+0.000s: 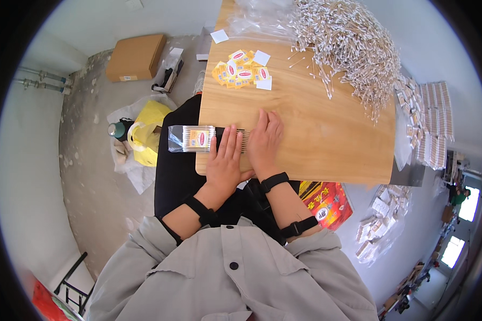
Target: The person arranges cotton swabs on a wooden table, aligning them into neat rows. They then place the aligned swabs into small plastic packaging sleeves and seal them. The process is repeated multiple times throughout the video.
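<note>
A clear plastic packet (175, 138) with a row of cotton swabs and a yellow and white label card (200, 139) lies across the table's left edge, its clear end sticking out past it. My left hand (225, 168) lies with straight fingers over the right part of the row. Between my hands, more swab sticks (245, 142) show side by side. Against their right end rests my right hand (264, 145), set on the wood with its fingers pointing away and slightly bent. What lies beneath both palms is hidden.
A wooden table (316, 139) carries a scattered pile of yellow label cards (241, 70), clear plastic bags (262, 18) and a large heap of loose cotton swabs (353, 48). Filled packs (434, 123) are stacked past its right side. A cardboard box (136, 57) and a yellow bag (146, 134) sit on the floor at left.
</note>
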Demonstrator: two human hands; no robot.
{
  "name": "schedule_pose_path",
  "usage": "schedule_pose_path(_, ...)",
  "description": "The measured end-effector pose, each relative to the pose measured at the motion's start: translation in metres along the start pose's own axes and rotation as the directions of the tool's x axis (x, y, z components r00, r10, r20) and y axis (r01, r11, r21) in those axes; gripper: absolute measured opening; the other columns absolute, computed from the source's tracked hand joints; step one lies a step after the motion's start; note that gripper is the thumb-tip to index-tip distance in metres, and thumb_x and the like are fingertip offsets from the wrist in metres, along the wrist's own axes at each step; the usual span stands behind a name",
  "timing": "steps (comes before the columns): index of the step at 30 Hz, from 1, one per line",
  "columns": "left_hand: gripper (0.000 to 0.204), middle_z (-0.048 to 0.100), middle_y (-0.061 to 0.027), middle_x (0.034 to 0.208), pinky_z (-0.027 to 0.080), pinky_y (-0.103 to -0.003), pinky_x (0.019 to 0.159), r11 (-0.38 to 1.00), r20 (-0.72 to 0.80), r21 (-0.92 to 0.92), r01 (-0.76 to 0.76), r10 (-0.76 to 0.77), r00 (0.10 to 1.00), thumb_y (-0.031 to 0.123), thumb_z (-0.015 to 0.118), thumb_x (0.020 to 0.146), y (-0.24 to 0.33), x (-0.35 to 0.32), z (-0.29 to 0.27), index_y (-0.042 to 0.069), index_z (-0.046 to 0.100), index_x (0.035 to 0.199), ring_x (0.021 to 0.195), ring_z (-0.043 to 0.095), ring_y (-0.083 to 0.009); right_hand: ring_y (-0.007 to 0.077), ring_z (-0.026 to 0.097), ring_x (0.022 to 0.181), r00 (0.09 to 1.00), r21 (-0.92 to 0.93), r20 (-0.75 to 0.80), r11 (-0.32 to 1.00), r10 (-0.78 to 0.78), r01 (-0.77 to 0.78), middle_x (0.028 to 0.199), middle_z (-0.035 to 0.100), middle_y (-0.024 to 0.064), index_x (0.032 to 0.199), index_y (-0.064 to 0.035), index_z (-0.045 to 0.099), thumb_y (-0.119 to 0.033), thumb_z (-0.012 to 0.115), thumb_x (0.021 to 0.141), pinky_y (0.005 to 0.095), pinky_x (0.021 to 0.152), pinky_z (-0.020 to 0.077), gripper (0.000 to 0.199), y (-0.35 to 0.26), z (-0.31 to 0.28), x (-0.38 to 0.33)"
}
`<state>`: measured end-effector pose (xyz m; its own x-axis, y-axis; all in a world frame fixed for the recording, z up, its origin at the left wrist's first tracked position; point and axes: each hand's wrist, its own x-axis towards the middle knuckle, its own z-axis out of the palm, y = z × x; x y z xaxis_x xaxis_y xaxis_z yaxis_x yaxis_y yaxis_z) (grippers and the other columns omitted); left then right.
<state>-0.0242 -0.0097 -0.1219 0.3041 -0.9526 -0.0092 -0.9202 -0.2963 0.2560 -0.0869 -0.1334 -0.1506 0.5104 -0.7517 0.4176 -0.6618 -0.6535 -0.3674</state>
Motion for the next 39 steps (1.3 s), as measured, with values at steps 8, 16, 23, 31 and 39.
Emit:
schedule_pose_path(8, 0.108, 0.021, -0.02, 0.159, 0.012, -0.048, 0.12, 1.0, 0.05, 0.0, -0.007, 0.007, 0.999, 0.065, 0.067, 0.074, 0.001, 0.004, -0.004, -0.003, 0.03, 0.149, 0.15, 0.016, -0.0307, 0.0395, 0.045, 0.117, 0.93, 0.445, -0.089, 0.85, 0.356, -0.283, 0.126, 0.043, 0.0235, 0.13, 0.0039, 0.046, -0.002, 0.048, 0.09, 0.0462, 0.105, 0.0367, 0.041, 0.018, -0.015, -0.006)
schedule_pose_path(16, 0.11, 0.019, -0.0227, 0.159, 0.015, -0.044, 0.12, 0.998, 0.029, -0.043, -0.038, 0.039, 0.999, 0.061, 0.07, 0.073, -0.002, 0.003, 0.006, -0.006, 0.026, 0.149, 0.149, 0.016, -0.0332, 0.0286, 0.051, 0.117, 0.764, 0.934, 0.137, 0.175, 0.631, -0.313, 0.127, 0.048, 0.0184, 0.131, 0.0035, 0.044, -0.019, 0.039, 0.104, 0.0391, 0.103, 0.0402, 0.035, -0.004, -0.001, -0.002)
schedule_pose_path(23, 0.111, 0.022, -0.0273, 0.156, 0.02, -0.049, 0.118, 0.994, -0.082, -0.021, -0.106, 0.104, 0.991, 0.055, 0.074, 0.069, -0.006, 0.002, 0.015, -0.008, 0.026, 0.147, 0.147, 0.021, -0.0388, 0.0229, 0.053, 0.117, 0.847, 0.919, 0.16, 0.238, 0.507, -0.315, 0.125, 0.053, 0.0155, 0.129, 0.0024, 0.046, -0.025, 0.038, 0.105, 0.0351, 0.102, 0.04, 0.037, -0.018, 0.01, -0.018)
schedule_pose_path(31, 0.113, 0.019, -0.0258, 0.158, 0.016, -0.047, 0.12, 0.992, -0.071, -0.083, -0.091, 0.085, 0.994, 0.058, 0.073, 0.072, -0.004, -0.001, 0.006, -0.008, 0.023, 0.149, 0.149, 0.016, -0.0367, 0.038, 0.045, 0.121, 0.937, 0.294, -0.091, 0.908, 0.337, -0.298, 0.124, 0.05, 0.0217, 0.13, 0.0044, 0.045, -0.007, 0.048, 0.091, 0.0442, 0.103, 0.0378, 0.041, -0.004, -0.008, -0.003)
schedule_pose_path(39, 0.113, 0.019, -0.0246, 0.158, 0.014, -0.045, 0.12, 0.997, 0.041, -0.018, -0.071, 0.071, 0.997, 0.049, 0.079, 0.071, -0.002, 0.001, -0.001, -0.008, 0.02, 0.15, 0.149, 0.015, -0.0362, 0.0397, 0.044, 0.121, 0.995, 0.024, -0.062, 0.996, 0.082, -0.081, 0.126, 0.049, 0.0212, 0.129, 0.0022, 0.048, -0.002, 0.05, 0.086, 0.0478, 0.105, 0.0351, 0.043, -0.004, 0.008, 0.004)
